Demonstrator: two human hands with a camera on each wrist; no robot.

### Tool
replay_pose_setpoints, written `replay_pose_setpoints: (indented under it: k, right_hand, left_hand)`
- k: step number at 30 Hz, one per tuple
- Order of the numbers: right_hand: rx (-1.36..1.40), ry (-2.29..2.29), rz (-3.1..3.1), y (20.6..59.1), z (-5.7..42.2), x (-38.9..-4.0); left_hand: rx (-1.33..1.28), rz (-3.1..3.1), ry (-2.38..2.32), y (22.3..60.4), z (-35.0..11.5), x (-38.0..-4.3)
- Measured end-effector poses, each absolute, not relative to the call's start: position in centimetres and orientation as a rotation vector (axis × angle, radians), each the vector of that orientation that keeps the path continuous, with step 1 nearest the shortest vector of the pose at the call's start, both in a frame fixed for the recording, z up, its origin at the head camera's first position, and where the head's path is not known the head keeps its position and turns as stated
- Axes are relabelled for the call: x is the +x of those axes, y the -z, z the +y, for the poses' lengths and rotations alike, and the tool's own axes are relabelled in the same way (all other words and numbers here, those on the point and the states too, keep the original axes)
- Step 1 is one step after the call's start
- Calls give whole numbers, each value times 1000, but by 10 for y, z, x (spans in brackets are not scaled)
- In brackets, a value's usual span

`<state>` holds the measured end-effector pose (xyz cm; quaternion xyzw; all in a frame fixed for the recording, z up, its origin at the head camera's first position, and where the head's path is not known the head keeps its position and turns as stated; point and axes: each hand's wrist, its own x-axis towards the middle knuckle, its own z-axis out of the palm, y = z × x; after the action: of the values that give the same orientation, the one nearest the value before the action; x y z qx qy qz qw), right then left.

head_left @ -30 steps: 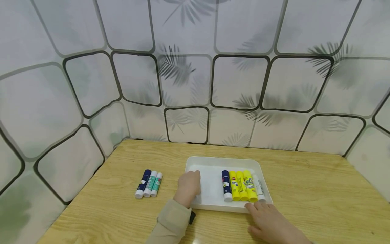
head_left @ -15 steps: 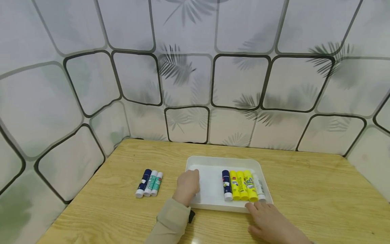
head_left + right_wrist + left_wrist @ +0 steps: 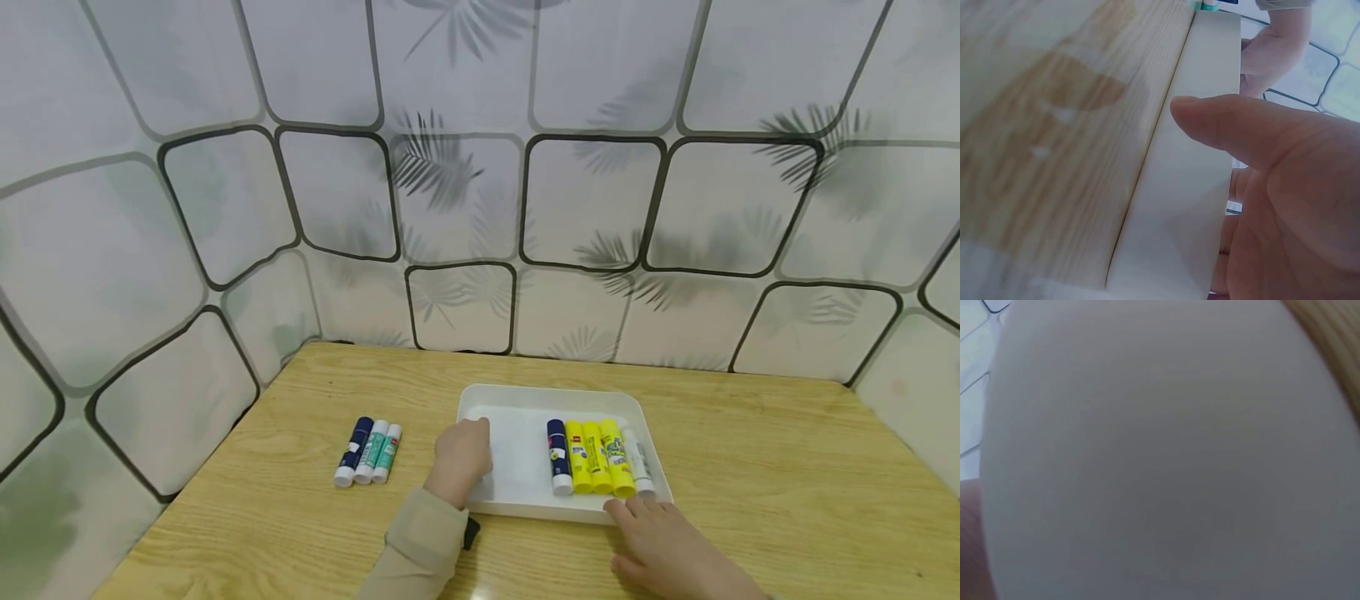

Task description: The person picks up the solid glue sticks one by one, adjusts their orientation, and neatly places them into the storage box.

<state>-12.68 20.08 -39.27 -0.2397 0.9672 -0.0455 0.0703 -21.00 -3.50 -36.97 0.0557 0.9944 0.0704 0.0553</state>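
On the white tray [image 3: 517,454], our right hand [image 3: 660,537] pinches near wall [image 3: 1175,187]; left hand [image 3: 461,456] at left rim, grip: can't tell.

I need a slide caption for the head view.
Left hand and right hand at a white tray with five glue sticks, three more beside it.

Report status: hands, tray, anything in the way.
Right hand pinching tray, near side. Left hand at left end, grip unclear. Five glue sticks inside. Three sticks outside, left, clear of tray.

Eight glue sticks [image 3: 595,456], one tray [image 3: 538,507], one table [image 3: 787,475] are visible
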Motion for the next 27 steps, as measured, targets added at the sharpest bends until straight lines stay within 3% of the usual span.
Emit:
replay_pose_setpoints:
  k: [27]
  right_hand:
    - [-691,146,2885,393,201,-127]
  left_hand:
    - [146,3124,-368,344,-62,-213]
